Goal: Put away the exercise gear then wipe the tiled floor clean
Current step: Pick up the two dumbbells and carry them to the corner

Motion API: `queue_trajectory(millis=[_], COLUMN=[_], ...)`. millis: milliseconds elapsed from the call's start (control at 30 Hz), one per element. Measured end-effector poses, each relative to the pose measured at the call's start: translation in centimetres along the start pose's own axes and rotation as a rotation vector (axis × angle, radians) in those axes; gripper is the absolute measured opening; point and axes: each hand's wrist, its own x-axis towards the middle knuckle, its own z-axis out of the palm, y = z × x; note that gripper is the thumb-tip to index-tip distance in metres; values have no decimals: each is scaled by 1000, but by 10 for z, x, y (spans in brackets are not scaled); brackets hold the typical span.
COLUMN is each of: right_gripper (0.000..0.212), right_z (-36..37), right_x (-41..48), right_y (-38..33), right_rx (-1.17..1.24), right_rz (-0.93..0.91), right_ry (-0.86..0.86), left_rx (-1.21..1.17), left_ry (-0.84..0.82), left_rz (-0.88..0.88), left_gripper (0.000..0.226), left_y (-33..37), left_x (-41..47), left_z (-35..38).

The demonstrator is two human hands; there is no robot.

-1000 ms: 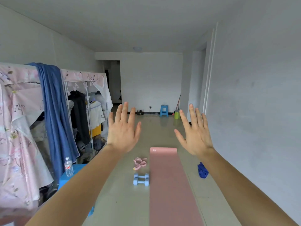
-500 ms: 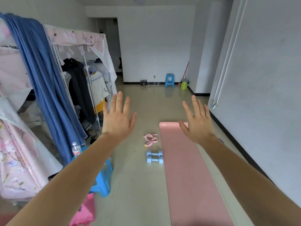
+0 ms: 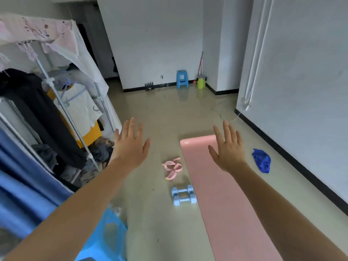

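The left hand (image 3: 130, 147) and right hand (image 3: 228, 149) hover spread, holding nothing. Below the right hand lies the pink yoga mat (image 3: 222, 194); between the hands, the pink looped band (image 3: 172, 169) and blue dumbbells (image 3: 183, 194). Stepping in carelessly could mean tripping on those dumbbells.

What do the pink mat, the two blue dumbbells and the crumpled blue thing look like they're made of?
Pink mat: probably foam or rubber, matte; it lies thin and flat. Dumbbells: smooth pale-blue coating, likely vinyl or plastic; core hidden. Blue thing: soft cloth, judging by its bunched folds.
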Motion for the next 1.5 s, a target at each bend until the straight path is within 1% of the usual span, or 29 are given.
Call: queue_trajectory(millis=[133, 267, 333, 400, 533, 633, 733, 800, 900, 1000, 1100, 1200, 1267, 1367, 1500], right_gripper=[70, 70, 71, 70, 69, 69, 70, 71, 71, 71, 72, 73, 75, 77, 78], right_z=[26, 48, 65, 88, 146, 184, 210, 221, 238, 260, 291, 337, 372, 426, 507], right_x=[84, 163, 198, 224, 267, 285, 287, 280, 262, 245, 230, 216, 209, 201, 193], right_y=[-9, -16, -17, -19, -24, -30, -42, -52, -58, -51, -40, -24, -18, -18, -28], right_rx=[-10, -61, -85, -91, -119, -130, -169, -165, -154, -124, -36, 53, 104, 191, 347], right_rz=[80, 68, 102, 176, 326, 503, 622, 707, 831, 965, 1092, 1157, 1187, 1250, 1343], right_ry=[-85, -73, -60, -38, -93, -162, -236, -291, -327, -360, -364, -388, -461, -549, -588], left_rx=[-38, -97, -152, -212, -279, -335, -313, -304, -310, -300, -259, -217, -169, -61, 2], left_ry=[3, 42, 39, 37, 9, -52, -152, -226, -314, -396, -445, -493, -534, -620, -771], left_rz=[36, 106, 124, 142, 257, 382, 519, 609, 719, 816, 891, 937, 1001, 1097, 1128], left_gripper=[62, 64, 68, 69, 63, 63, 62, 61, 60, 61, 61, 61, 60, 61, 62], left_y=[-18, -36, -38, -37, -28, -19, -1, 16, 54, 100, 138, 168, 189, 215, 243], left_x=[98, 192, 240, 287, 372, 429, 471, 487, 501, 503, 493, 477, 467, 455, 439], left_z=[34, 78, 108, 143, 223, 276, 320, 342, 368, 390, 418, 453, 479, 523, 603])
